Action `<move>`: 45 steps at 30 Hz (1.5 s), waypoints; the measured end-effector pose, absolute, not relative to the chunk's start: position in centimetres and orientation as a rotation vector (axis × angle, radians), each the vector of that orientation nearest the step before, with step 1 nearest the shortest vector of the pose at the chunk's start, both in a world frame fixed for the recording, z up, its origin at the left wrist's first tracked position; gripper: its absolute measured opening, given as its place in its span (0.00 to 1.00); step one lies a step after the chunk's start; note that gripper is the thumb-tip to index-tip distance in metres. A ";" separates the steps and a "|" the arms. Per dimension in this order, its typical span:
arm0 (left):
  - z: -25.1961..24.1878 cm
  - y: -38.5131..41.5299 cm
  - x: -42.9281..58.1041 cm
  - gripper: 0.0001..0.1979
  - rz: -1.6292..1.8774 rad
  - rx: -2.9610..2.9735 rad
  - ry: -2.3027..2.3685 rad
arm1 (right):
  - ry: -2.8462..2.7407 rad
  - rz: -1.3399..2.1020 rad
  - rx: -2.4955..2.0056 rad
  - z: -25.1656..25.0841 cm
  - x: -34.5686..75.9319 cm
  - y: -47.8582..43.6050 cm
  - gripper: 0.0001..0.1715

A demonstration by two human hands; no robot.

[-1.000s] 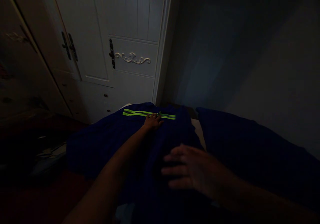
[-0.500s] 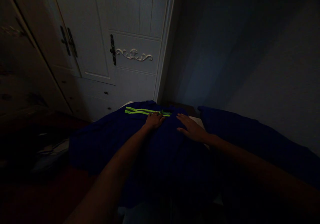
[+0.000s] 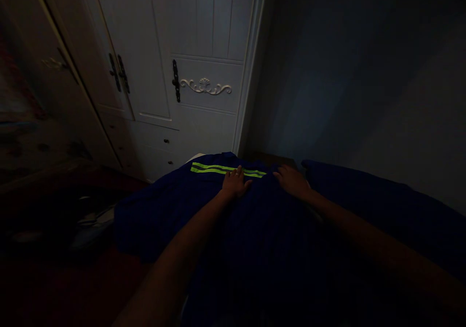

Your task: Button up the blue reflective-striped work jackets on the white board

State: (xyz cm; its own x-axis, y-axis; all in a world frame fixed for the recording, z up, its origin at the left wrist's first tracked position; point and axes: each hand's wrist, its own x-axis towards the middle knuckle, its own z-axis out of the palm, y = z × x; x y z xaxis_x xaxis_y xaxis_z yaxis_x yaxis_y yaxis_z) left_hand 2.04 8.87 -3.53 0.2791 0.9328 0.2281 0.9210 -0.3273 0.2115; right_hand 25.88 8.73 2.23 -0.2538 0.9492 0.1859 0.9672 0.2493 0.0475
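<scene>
A dark blue work garment [image 3: 160,210] with a yellow-green reflective stripe [image 3: 211,168] lies spread out in front of me in dim light. My left hand [image 3: 236,182] rests flat on it, fingers apart across the stripe and a ring on one finger. To its right, my right hand [image 3: 293,182] is at the garment's far right edge, with thumb and fingers bent in on the cloth. Its fingertips are dark and partly hidden. The near part of the garment fades into shadow.
Behind stands a white wardrobe [image 3: 207,118] with dark handles and a carved ornament [image 3: 206,86]. A plain wall [image 3: 327,84] rises at the right, with more dark blue cloth [image 3: 364,186] below it. Dim items [image 3: 96,217] lie at the left by a red surface [image 3: 91,288].
My right hand has gone from flat with spread fingers to bent fingers at the cloth's edge. Cloth now covers the pale patch there, and the stripe shows longer. The view has shifted left.
</scene>
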 end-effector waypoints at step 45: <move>0.3 -5.9 -25.7 0.18 0.969 1.191 2.685 | -2.660 0.098 -1.641 -5.1 22.5 14.2 0.41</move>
State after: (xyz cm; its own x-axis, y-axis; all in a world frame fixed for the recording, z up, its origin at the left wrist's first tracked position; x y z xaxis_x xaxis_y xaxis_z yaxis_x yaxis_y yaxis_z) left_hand -25.72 -5.86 0.32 -0.7024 0.6833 0.1993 0.6532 0.5075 0.5619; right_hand 22.46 14.15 -5.13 -0.4489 0.8934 -0.0206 0.8925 0.4470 -0.0609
